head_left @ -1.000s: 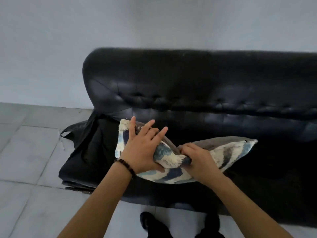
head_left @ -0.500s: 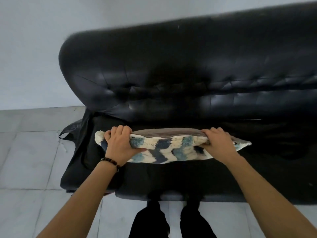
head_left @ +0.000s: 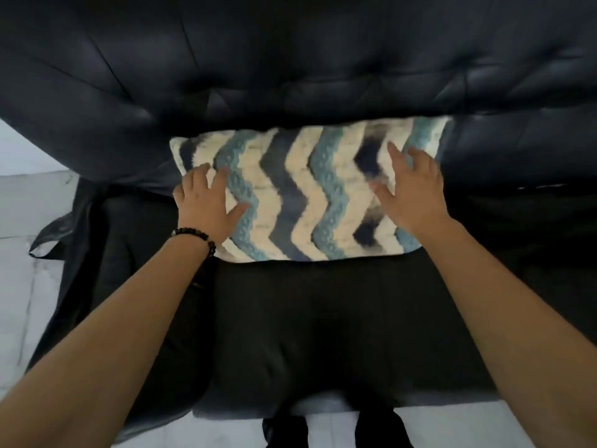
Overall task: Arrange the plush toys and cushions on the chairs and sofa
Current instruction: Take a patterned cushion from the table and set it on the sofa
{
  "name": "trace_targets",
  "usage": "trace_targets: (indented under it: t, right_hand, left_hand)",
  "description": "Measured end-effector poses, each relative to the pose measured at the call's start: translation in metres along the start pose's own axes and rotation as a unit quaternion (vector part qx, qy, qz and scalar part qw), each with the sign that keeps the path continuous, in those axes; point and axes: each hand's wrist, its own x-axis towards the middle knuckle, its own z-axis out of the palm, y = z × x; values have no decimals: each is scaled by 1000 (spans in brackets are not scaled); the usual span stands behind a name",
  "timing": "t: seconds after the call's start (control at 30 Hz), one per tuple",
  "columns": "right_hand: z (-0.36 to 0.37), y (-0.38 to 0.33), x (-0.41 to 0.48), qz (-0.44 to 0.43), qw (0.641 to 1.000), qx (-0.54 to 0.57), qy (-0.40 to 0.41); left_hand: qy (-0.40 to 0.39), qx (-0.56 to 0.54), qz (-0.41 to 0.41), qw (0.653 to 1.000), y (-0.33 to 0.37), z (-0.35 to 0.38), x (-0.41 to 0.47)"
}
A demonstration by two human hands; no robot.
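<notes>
- Black tufted leather sofa (head_left: 290,59) fills the head view; pale tiled floor (head_left: 26,205) shows left of the arms.
- Cream, teal and navy zigzag fabric cushion (head_left: 300,195) leans on the backrest, under both hands.
- Left hand (head_left: 203,202) and right hand (head_left: 413,192) press flat on it, fingers spread, gripping nothing.

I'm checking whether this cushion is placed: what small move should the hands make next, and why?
Probably lift both hands away. The blue, navy and cream zigzag cushion already leans against the black leather sofa's backrest, lower edge on the seat; the left hand and right hand merely rest on its face, gripping nothing.
</notes>
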Motion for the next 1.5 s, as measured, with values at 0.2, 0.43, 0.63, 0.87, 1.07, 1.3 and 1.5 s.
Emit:
trace_targets:
  t: [0.2,0.43,0.63,0.87,1.07,1.3,1.5]
  right_hand:
    - [94,10,-15,151,971,179,42]
    - [121,30,-13,247,913,320,51]
    - [140,24,-23,158,939,302,49]
    - [121,-14,-7,81,960,187,194]
    - [107,-99,35,-203,950,-55,231]
    - [87,-44,87,-166,958,-162,167]
    - [90,-12,81,-122,965,-183,143]
  left_hand:
    - [128,-199,-105,966,-2,84,-17]
    - [100,-441,-340,825,-10,118,-12]
    - [148,-380,-319,855,-26,115,-14]
    - [264,-106,-71,956,-13,81,-21]
    - [231,96,50,967,3,78,39]
    - [195,104,5,975,12,84,70]
    - [170,105,12,980,16,92,68]
